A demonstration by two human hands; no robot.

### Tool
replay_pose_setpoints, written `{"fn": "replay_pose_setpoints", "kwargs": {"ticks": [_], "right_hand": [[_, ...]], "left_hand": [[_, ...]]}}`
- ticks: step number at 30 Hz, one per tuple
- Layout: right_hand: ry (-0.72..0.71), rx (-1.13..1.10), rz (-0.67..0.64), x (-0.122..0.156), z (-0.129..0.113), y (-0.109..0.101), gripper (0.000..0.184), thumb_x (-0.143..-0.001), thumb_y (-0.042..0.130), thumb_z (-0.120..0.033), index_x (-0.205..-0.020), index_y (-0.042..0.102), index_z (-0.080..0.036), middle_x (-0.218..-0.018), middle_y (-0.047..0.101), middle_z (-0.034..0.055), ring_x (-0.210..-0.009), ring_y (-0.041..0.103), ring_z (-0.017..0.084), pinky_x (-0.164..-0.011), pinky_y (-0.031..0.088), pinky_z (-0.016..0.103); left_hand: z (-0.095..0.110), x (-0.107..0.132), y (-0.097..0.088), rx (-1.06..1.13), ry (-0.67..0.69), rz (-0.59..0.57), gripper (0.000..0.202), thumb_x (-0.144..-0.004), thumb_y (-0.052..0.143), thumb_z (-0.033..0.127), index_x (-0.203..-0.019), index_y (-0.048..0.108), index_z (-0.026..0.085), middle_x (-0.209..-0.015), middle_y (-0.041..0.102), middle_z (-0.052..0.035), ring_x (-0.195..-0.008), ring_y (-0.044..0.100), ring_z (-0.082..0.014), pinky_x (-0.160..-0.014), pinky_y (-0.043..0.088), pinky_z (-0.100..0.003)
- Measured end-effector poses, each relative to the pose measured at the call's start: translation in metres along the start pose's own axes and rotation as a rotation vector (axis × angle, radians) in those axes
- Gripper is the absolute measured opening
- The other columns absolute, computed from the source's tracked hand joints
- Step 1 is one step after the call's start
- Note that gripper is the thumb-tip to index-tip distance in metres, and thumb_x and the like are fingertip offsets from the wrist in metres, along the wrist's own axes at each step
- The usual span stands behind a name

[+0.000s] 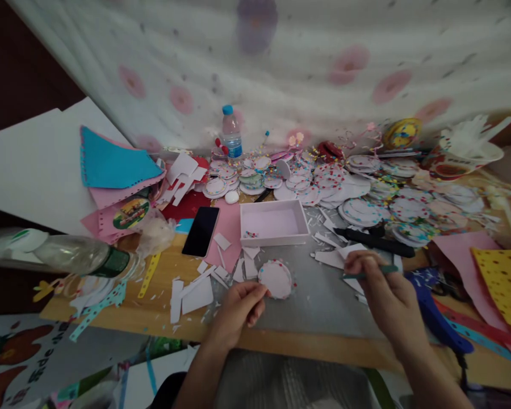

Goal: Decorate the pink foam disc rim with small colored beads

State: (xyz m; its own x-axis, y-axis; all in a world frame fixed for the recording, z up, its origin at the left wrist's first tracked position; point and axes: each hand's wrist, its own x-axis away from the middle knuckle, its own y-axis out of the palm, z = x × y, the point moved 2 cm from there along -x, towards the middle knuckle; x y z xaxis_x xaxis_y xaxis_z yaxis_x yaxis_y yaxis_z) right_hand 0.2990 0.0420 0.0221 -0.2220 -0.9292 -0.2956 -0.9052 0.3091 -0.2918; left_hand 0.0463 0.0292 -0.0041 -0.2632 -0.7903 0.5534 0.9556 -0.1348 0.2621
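My left hand (241,307) is closed in a pinch at the lower left edge of a round white disc (275,279) with small coloured dots around its rim. The disc is over a grey mat (315,301) near the table's front edge. To the right, my right hand (381,289) is closed around a slim dark green stick-like tool (389,268), its left end pointing towards the disc; the kind of tool is not plain. Behind the disc stands a shallow white box (275,241) with a few tiny coloured bits in its left corner. White paper scraps (198,295) lie to the left.
Piles of decorated discs (360,212) fill the back. A black marker-like tool (378,243) and a blue-handled tool (440,324) lie at right. A phone (201,232), a large plastic bottle (68,253) and a small water bottle (231,133) are on the left and at the back.
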Motion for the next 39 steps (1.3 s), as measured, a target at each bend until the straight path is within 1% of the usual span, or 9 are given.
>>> {"fn": "replay_pose_setpoints", "kwargs": {"ticks": [2,4,8,12,16,22,29,36,39], "right_hand": [[0.064,0.038,-0.213,-0.006,0.001,0.010,0.033,-0.094,0.043,-0.044,-0.080,0.062,-0.020,-0.065,0.053,-0.0005,-0.060,0.052,0.014,-0.056,0.042,0.027],[0.070,0.108,-0.378,-0.010,0.005,0.022,0.032,-0.091,0.047,-0.045,-0.084,0.065,-0.020,-0.061,0.053,-0.0019,-0.056,0.050,0.013,-0.054,0.041,0.026],[0.013,0.256,-0.539,-0.014,0.017,0.046,0.029,-0.086,0.053,-0.044,-0.078,0.067,-0.019,-0.068,0.063,0.0007,-0.065,0.056,0.016,-0.061,0.044,0.027],[0.084,0.306,-0.637,-0.016,0.023,0.059,0.028,-0.084,0.054,-0.041,-0.077,0.069,-0.019,-0.067,0.066,0.0012,-0.064,0.057,0.016,-0.059,0.042,0.027],[0.149,0.273,-0.664,-0.019,0.020,0.063,0.026,-0.081,0.054,-0.038,-0.070,0.066,-0.018,-0.061,0.061,-0.0003,-0.060,0.053,0.015,-0.056,0.039,0.025],[0.180,0.288,-0.632,-0.012,0.018,0.065,0.026,-0.080,0.054,-0.037,-0.066,0.065,-0.018,-0.056,0.056,-0.0016,-0.055,0.047,0.013,-0.051,0.034,0.024],[0.100,0.382,-0.568,-0.001,0.013,0.064,0.020,-0.079,0.054,-0.030,-0.064,0.060,-0.018,-0.056,0.057,-0.0015,-0.053,0.047,0.012,-0.050,0.033,0.023],[0.113,0.344,-0.558,0.005,0.007,0.065,0.019,-0.077,0.052,-0.027,-0.062,0.059,-0.017,-0.056,0.057,-0.0002,-0.052,0.048,0.012,-0.048,0.034,0.023],[0.119,0.320,-0.528,0.009,0.007,0.067,0.020,-0.077,0.052,-0.027,-0.061,0.057,-0.018,-0.054,0.055,-0.0001,-0.051,0.047,0.012,-0.047,0.033,0.023]], "left_hand": [[0.004,0.000,-0.006,-0.058,-0.011,-0.033,0.040,-0.071,0.069,0.053,-0.073,0.061,0.013,-0.042,0.043,0.0083,-0.035,0.028,-0.0033,-0.037,0.015,-0.019],[0.006,-0.001,-0.010,-0.118,-0.013,-0.047,0.039,-0.072,0.068,0.052,-0.072,0.062,0.013,-0.042,0.043,0.0079,-0.035,0.029,-0.0033,-0.037,0.017,-0.019],[0.007,-0.004,-0.014,-0.185,-0.016,-0.044,0.040,-0.072,0.067,0.053,-0.073,0.063,0.014,-0.043,0.044,0.0076,-0.035,0.030,-0.0039,-0.038,0.019,-0.019],[0.004,-0.004,-0.015,-0.208,-0.019,-0.039,0.040,-0.072,0.067,0.053,-0.074,0.064,0.013,-0.044,0.045,0.0076,-0.036,0.032,-0.0043,-0.039,0.021,-0.018],[0.002,-0.005,-0.013,-0.201,-0.016,-0.034,0.040,-0.073,0.066,0.053,-0.074,0.064,0.013,-0.045,0.045,0.0074,-0.037,0.033,-0.0043,-0.040,0.021,-0.018],[-0.001,-0.005,-0.003,-0.129,0.032,0.062,0.042,-0.071,0.066,0.055,-0.073,0.062,0.014,-0.045,0.044,0.0080,-0.036,0.031,-0.0043,-0.038,0.019,-0.019],[-0.009,-0.004,0.013,-0.047,0.100,0.159,0.040,-0.074,0.065,0.054,-0.074,0.060,0.014,-0.044,0.042,0.0089,-0.035,0.030,-0.0037,-0.038,0.018,-0.018],[-0.016,-0.007,0.022,0.098,0.152,0.227,0.043,-0.072,0.069,0.055,-0.074,0.058,0.013,-0.045,0.041,0.0094,-0.037,0.027,-0.0023,-0.036,0.016,-0.017],[-0.018,-0.007,0.025,0.143,0.151,0.256,0.043,-0.072,0.070,0.055,-0.073,0.056,0.014,-0.045,0.040,0.0098,-0.036,0.026,-0.0017,-0.036,0.016,-0.016]]}}
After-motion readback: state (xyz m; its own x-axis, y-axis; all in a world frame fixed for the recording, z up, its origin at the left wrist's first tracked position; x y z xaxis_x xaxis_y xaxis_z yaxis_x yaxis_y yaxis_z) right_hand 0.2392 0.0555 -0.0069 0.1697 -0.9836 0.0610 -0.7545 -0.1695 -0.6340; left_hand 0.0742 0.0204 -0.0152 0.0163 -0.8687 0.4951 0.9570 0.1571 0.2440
